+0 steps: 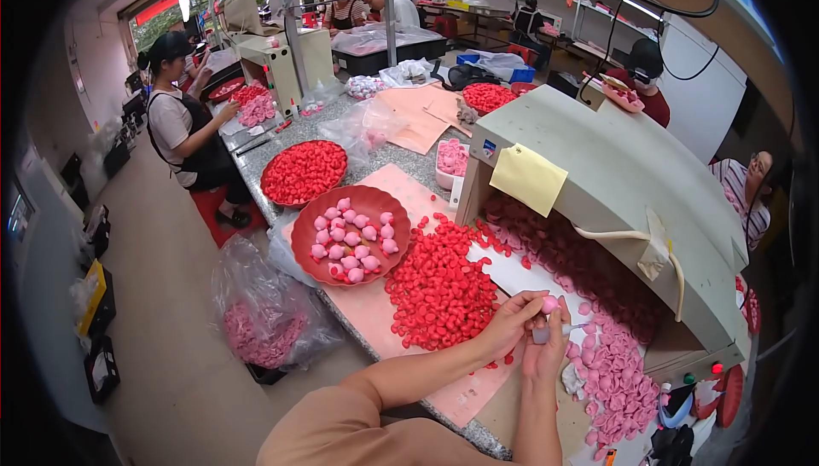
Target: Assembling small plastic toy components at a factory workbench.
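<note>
1. We pinch the small pink piece (549,303) in our left hand (510,323), fingers closed, over the table (388,159).
2. Our right hand (546,348) grips a thin white tool (570,327).
3. We'd best steady both wrists near the red pile (439,287).

A small pale pink piece (549,303) sits pinched between the left hand (510,323) and right hand (546,348). At nine o'clock from it spreads a bright red heap of caps (439,287) on a salmon-pink mat (375,312). At ten o'clock, a brick-red round tray (300,248) carries pink-and-white pieces (352,240). At five o'clock lies a soft pink pile (616,376). At one o'clock, a grey-green machine hood (623,185) bears a yellow tag (528,178).
</note>
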Available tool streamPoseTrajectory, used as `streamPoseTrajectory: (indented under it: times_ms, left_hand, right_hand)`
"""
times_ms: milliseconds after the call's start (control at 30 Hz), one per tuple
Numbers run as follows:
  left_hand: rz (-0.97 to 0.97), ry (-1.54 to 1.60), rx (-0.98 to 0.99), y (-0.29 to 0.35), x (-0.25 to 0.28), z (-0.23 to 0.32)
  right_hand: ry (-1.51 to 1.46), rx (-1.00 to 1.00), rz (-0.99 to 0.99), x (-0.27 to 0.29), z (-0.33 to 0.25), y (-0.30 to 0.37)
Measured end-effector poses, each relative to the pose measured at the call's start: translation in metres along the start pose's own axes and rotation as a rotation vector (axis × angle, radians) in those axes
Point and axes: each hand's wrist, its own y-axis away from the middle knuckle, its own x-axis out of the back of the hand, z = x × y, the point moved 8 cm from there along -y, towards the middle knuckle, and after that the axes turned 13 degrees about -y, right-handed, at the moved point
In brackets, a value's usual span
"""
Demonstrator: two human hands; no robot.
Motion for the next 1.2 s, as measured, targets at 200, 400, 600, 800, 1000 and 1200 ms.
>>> streamPoseTrajectory:
  times_ms: [200,400,600,800,1000,1200]
  left_hand:
    - [-0.010,0.016,0.011,0.000,0.003,-0.003]
    - [-0.010,0.030,0.004,0.000,0.002,0.002]
    - [-0.020,0.024,0.014,0.002,0.001,0.001]
    - [-0.014,0.027,0.009,0.004,0.000,0.000]
    - [-0.021,0.026,0.018,0.005,0.001,-0.001]
    - [-0.002,-0.303,0.130,0.002,-0.006,0.007]
  right_hand:
    - [0.001,-0.015,-0.013,0.004,0.003,-0.001]
    - [0.052,0.004,-0.018,0.004,0.003,-0.001]
    - [-0.004,0.007,0.011,-0.001,0.002,0.002]
    - [0.065,0.010,-0.026,0.007,0.003,0.000]
    - [0.002,0.013,0.028,-0.002,0.001,0.007]
    - [0.559,0.106,0.058,0.018,-0.031,0.001]
